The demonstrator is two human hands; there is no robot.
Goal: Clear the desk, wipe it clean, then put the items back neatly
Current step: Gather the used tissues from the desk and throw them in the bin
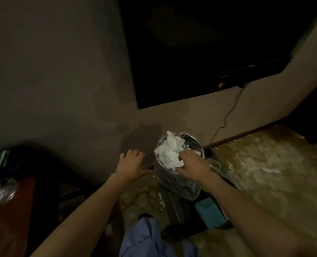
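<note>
Both bare arms reach forward and down toward a lined waste bin (pixel 180 175) on the floor. The right hand (pixel 193 164) rests, fingers spread and relaxed, on crumpled white tissues (pixel 169 153) filling the bin. The left hand (pixel 130 165) hovers open just beside it. A wall-mounted television (pixel 200 49) hangs above; the table (pixel 7 210) edge lies far left.

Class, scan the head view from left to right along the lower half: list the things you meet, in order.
Plastic bottle → left hand → white crumpled paper in the lined bin → right hand → patterned floor.
</note>
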